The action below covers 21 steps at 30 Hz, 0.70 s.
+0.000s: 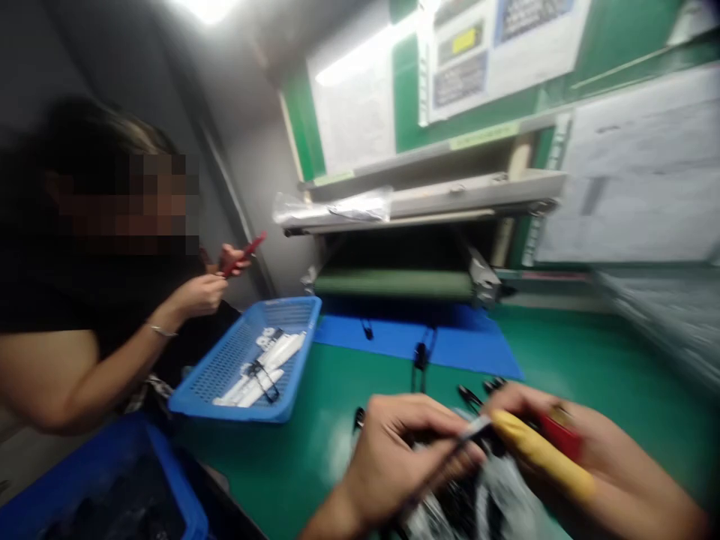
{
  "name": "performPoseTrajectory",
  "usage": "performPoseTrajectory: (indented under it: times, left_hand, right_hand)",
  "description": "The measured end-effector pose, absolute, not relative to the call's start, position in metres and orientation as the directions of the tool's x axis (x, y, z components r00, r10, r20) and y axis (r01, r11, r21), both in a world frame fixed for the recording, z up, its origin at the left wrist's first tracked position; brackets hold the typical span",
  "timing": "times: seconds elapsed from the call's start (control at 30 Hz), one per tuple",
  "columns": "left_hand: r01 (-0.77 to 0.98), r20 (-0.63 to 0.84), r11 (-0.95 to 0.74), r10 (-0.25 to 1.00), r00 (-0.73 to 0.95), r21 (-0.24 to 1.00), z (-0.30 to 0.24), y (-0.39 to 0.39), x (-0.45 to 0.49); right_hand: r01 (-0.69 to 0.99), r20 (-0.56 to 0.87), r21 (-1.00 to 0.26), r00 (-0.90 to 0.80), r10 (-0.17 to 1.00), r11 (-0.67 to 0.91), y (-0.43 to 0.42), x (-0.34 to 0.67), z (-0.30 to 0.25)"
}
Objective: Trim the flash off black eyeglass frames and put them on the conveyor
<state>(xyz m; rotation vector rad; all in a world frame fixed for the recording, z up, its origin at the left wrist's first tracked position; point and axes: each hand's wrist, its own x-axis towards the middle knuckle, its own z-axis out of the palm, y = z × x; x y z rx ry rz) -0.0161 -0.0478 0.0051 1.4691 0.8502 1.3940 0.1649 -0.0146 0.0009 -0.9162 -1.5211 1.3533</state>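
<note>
My left hand [402, 450], at the bottom middle, is closed on a thin dark strip-like piece [430, 484], pinching it between thumb and fingers. Beside it, my right hand [607, 450] wears a yellow cover on one digit and is closed around a small red tool [562, 435], whose kind is blurred. The fingertips of both hands meet at the strip's upper end. Beneath them lies a clear plastic bag [511, 495] with black parts inside. Black looped parts [421, 356] lie on the green table just beyond my hands.
At the left, a co-worker [112, 262] holds a red object [244, 255]. A blue basket [304, 375] contains white and black parts; a darker blue bin [180, 480] stands below. A conveyor belt [394, 283] ends above a blue sheet [478, 345]. Clear plastic [664, 322] lies at right.
</note>
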Motion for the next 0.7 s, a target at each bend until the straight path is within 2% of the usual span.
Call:
performPoseTrajectory:
  times: [0.07, 0.23, 0.43, 0.57, 0.7]
  left_hand:
    - [-0.069, 0.262, -0.255, 0.958, 0.120, 0.965, 0.008, -0.047, -0.017]
    - [-0.103, 0.047, -0.032, 0.987, 0.151, 0.994, 0.006, -0.036, -0.020]
    - [-0.072, 0.037, -0.023, 0.978, 0.204, 0.997, 0.003, -0.033, -0.021]
    - [-0.098, 0.008, 0.014, 0.975, 0.220, 0.995, 0.002, -0.027, -0.015]
    - [-0.156, -0.049, 0.090, 0.968, 0.246, 0.984, -0.001, -0.022, -0.012]
  right_hand:
    - [0.013, 0.201, -0.974, -0.425, 0.883, 0.228, -0.019, 0.165, 0.009]
    - [0.038, 0.162, -0.977, -0.503, 0.849, 0.209, -0.018, 0.165, 0.010]
    - [0.050, 0.205, -0.960, -0.545, 0.813, 0.275, -0.015, 0.170, 0.001]
    - [-0.019, 0.229, -0.964, -0.560, 0.796, 0.264, -0.012, 0.171, -0.003]
    - [0.018, 0.206, -0.965, -0.561, 0.802, 0.261, -0.009, 0.171, -0.004]
